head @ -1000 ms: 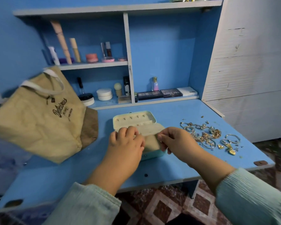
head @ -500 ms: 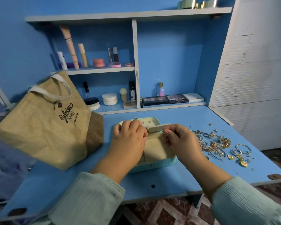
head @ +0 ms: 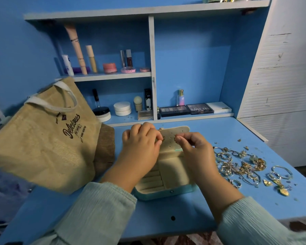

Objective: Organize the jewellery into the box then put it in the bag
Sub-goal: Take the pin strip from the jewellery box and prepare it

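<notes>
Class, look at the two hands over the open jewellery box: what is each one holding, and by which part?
Each hand pinches a small gold earring at the box's perforated lid panel: left hand one, right hand another. Which part is gripped cannot be told; fingertips hide it.

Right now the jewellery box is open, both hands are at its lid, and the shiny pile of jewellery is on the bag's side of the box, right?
Not quite. The head view shows the jewellery pile right of the box, opposite the bag.

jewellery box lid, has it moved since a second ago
Yes. The jewellery box lid, lying flat back toward the shelf earlier, now stands raised between both hands.
</notes>
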